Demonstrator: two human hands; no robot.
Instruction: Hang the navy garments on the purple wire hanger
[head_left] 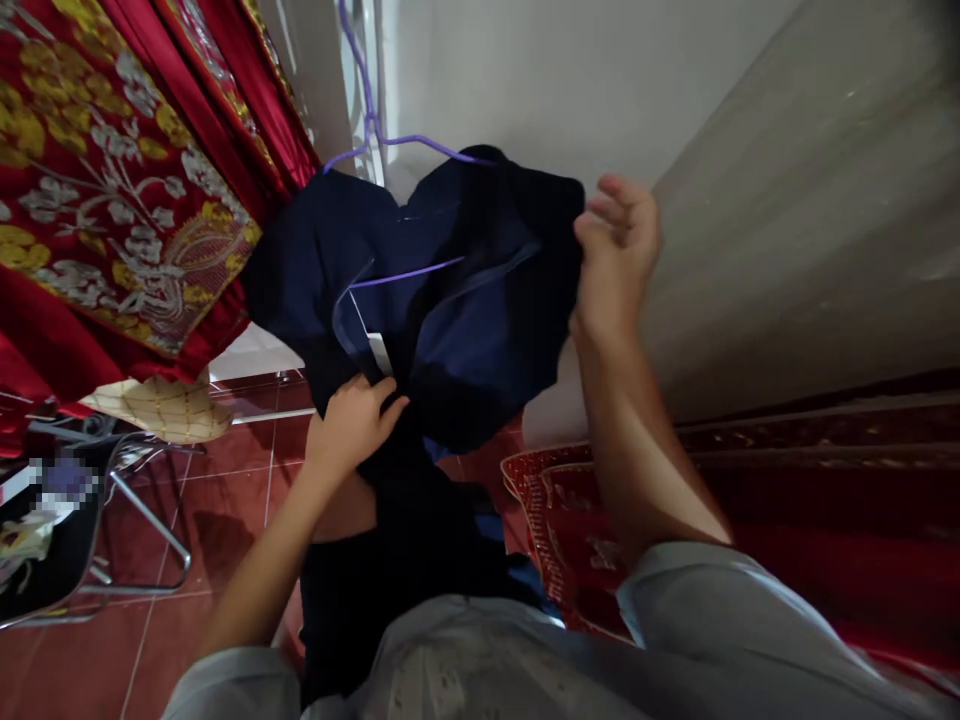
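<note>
A dark navy garment with short sleeves hangs in front of me on a purple wire hanger. The hanger's lower bar shows through the open front, and a pale tag dangles there on a string. My left hand grips the garment's front edge just below the tag, fingers curled into the cloth. At the garment's right sleeve edge, my right hand pinches the fabric, its other fingers curled above. The fingertips on the cloth are partly hidden.
Red cloth with gold and silver embroidery hangs at the left. Below it stands a black folding chair with things on it. A pale wall rises behind, and red beaded fabric lies at the right. The floor is red tile.
</note>
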